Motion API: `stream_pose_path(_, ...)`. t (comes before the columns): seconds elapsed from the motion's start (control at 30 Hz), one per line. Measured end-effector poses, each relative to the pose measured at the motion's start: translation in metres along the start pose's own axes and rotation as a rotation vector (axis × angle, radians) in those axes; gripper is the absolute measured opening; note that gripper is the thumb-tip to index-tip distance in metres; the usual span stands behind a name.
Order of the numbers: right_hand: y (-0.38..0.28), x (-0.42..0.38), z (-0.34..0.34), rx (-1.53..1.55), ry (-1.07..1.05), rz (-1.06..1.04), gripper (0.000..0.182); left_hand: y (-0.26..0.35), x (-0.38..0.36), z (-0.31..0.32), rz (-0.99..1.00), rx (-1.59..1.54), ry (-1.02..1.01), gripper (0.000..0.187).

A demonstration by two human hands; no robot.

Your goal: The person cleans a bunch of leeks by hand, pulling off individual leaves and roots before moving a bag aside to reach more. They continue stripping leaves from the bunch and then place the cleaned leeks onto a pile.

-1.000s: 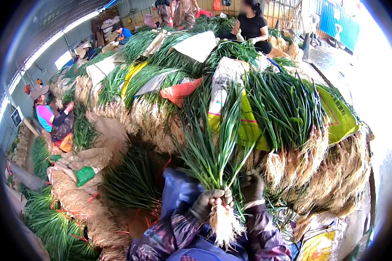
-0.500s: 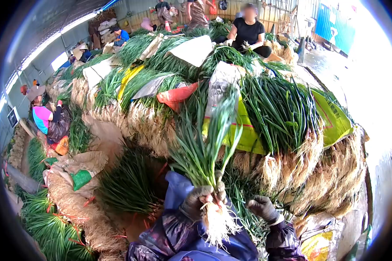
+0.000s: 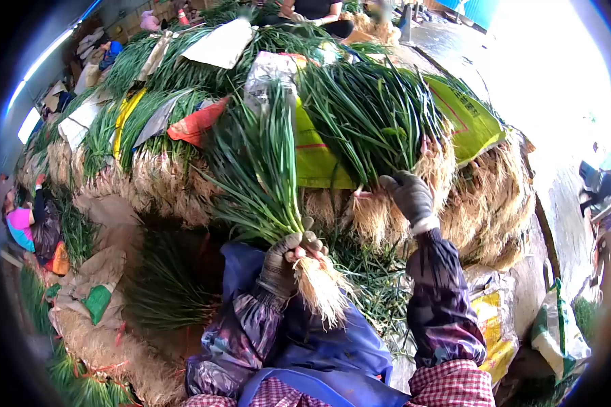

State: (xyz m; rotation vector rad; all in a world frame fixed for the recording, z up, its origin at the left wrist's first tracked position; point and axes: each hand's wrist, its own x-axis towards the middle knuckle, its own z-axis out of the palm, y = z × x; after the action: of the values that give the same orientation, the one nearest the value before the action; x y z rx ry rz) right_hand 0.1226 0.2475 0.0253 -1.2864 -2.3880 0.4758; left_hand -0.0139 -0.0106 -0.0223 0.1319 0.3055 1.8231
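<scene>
My left hand (image 3: pixel 286 263), in a dirty grey glove, is wrapped round the lower stems of a bunch of scallions (image 3: pixel 268 180). The green leaves point up and away from me, and pale stringy roots (image 3: pixel 321 288) hang below the fist. My right hand (image 3: pixel 409 195), gloved as well, reaches forward to the heap, its fingers stretched out right at the white stem ends of loose scallions (image 3: pixel 370 112). Nothing shows in its grip. A blue apron (image 3: pixel 332 353) covers my lap beneath both forearms.
Rooted scallions are heaped ahead, partly under a yellow-green sack (image 3: pixel 465 119) and a red sheet (image 3: pixel 198 122). To the left lie tied bundles (image 3: pixel 91 388) and a dark green pile (image 3: pixel 170 285). A white-green bag (image 3: pixel 561 332) stands at right. Other people (image 3: pixel 30 220) sit around the heap.
My right hand has moved forward from beside my lap to the stem ends on the heap. My left hand keeps its bunch of scallions. The view has tilted down and turned right.
</scene>
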Motion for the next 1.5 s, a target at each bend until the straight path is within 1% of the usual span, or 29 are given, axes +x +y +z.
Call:
stream_pose_path(0.03, -0.003, 0.012, 0.007, -0.015, -0.112, 0.022, 0.043, 0.001, 0.000, -0.002, -0.020, -0.015, -0.037, 0.040)
stream_pose_path(0.07, -0.004, 0.016, 0.014, -0.085, -0.112, -0.057, 0.048, 0.000, 0.001, -0.010, -0.040, -0.019, -0.034, 0.039)
stream_pose_path(0.1, -0.005, 0.029, 0.021, -0.097, -0.265, -0.046, 0.045, 0.000, 0.004, -0.020, -0.102, 0.013, -0.084, 0.039)
stream_pose_path(0.17, 0.019, 0.043, 0.034, 0.216, -0.282, -0.024, 0.031, -0.001, 0.001, -0.005, -0.049, -0.055, -0.031, 0.040)
stream_pose_path(0.23, -0.001, 0.030, -0.005, 0.121, -0.092, 0.028, 0.035, -0.001, 0.002, 0.000, -0.062, 0.059, -0.108, 0.055)
stream_pose_path(0.3, 0.009, 0.019, -0.017, 0.676, -0.138, -0.048, 0.029, -0.003, 0.008, -0.008, -0.098, -0.046, -0.144, 0.050)
stream_pose_path(0.37, -0.017, -0.019, -0.048, 1.106, -0.252, 0.049, 0.023, -0.004, 0.008, -0.004, -0.128, -0.091, -0.139, 0.045)
stream_pose_path(0.43, -0.049, -0.065, -0.055, 1.333, -0.295, 0.156, 0.022, -0.011, 0.011, 0.006, -0.118, -0.104, -0.143, 0.036)
stream_pose_path(0.5, -0.043, -0.090, -0.016, 1.208, -0.470, 0.152, 0.023, -0.015, 0.012, -0.023, -0.156, 0.029, -0.131, 0.021)
stream_pose_path(0.57, -0.049, -0.116, 0.008, 1.175, -0.309, 0.173, 0.021, -0.016, 0.006, -0.002, -0.201, 0.050, -0.033, 0.017)
stream_pose_path(0.67, -0.061, -0.124, 0.004, 1.244, -0.311, 0.101, 0.024, -0.018, -0.001, 0.021, -0.171, 0.071, 0.034, 0.013)
stream_pose_path(0.7, -0.066, -0.127, 0.002, 1.267, -0.308, 0.090, 0.025, -0.019, -0.002, 0.022, -0.131, 0.119, 0.048, 0.025)
stream_pose_path(0.77, -0.065, -0.127, 0.014, 1.268, -0.343, 0.072, 0.025, -0.023, -0.002, 0.019, -0.171, 0.132, 0.096, 0.024)
stream_pose_path(0.83, -0.067, -0.122, 0.019, 1.316, -0.401, 0.248, 0.019, -0.022, -0.003, 0.026, -0.178, 0.189, 0.181, 0.025)
stream_pose_path(0.9, -0.067, -0.113, 0.010, 1.265, -0.532, 0.300, 0.014, -0.022, -0.006, 0.029, -0.200, 0.171, 0.133, 0.026)
stream_pose_path(0.93, -0.062, -0.109, 0.021, 1.204, -0.410, 0.173, 0.012, -0.022, -0.007, 0.023, -0.202, 0.183, 0.103, 0.026)
stream_pose_path(0.97, -0.059, -0.108, 0.019, 1.158, -0.361, 0.167, 0.011, -0.022, -0.008, 0.017, -0.204, 0.192, 0.076, 0.026)
stream_pose_path(1.03, -0.056, -0.107, 0.023, 0.926, -0.081, 0.012, 0.010, -0.024, -0.013, 0.003, -0.181, 0.152, 0.064, 0.026)
stream_pose_path(1.07, -0.034, -0.097, 0.041, 0.786, 0.183, -0.259, 0.008, -0.025, -0.016, -0.002, -0.169, 0.156, 0.103, 0.025)
stream_pose_path(1.1, -0.032, -0.094, 0.030, 0.479, 0.373, -0.401, 0.005, -0.026, -0.019, -0.004, -0.155, 0.160, 0.140, 0.025)
stream_pose_path(1.13, -0.038, -0.103, 0.020, 0.867, 0.242, -0.211, 0.005, -0.022, -0.025, 0.014, -0.134, 0.170, 0.205, 0.026)
stream_pose_path(1.17, -0.046, -0.113, 0.010, 1.244, 0.095, -0.009, 0.005, -0.023, -0.024, -0.001, -0.118, 0.202, 0.094, 0.027)
stream_pose_path(1.2, -0.047, -0.121, 0.000, 1.243, -0.004, 0.105, 0.006, -0.023, -0.025, -0.002, -0.123, 0.177, 0.077, 0.026)
stream_pose_path(1.23, -0.058, -0.130, 0.000, 1.325, -0.020, 0.008, 0.008, -0.024, -0.027, 0.000, -0.135, 0.149, 0.061, 0.026)
stream_pose_path(1.3, -0.083, -0.148, -0.004, 1.116, -0.282, 0.076, 0.011, -0.028, -0.028, 0.002, -0.155, 0.107, 0.066, 0.023)
stream_pose_path(1.37, -0.066, -0.154, 0.036, 1.069, -0.250, -0.150, 0.019, -0.034, -0.032, -0.016, -0.146, 0.042, -0.004, 0.020)
stream_pose_path(1.4, -0.062, -0.156, 0.034, 1.231, -0.451, 0.011, 0.026, -0.029, -0.038, 0.005, -0.174, 0.151, 0.177, 0.017)
stream_pose_path(1.43, -0.060, -0.153, 0.026, 1.206, -0.594, 0.043, 0.029, -0.033, -0.037, -0.025, -0.242, 0.148, 0.211, 0.018)
stream_pose_path(1.5, -0.058, -0.152, 0.026, 1.208, -0.659, -0.129, 0.029, -0.022, -0.046, 0.004, -0.233, 0.194, 0.101, 0.022)
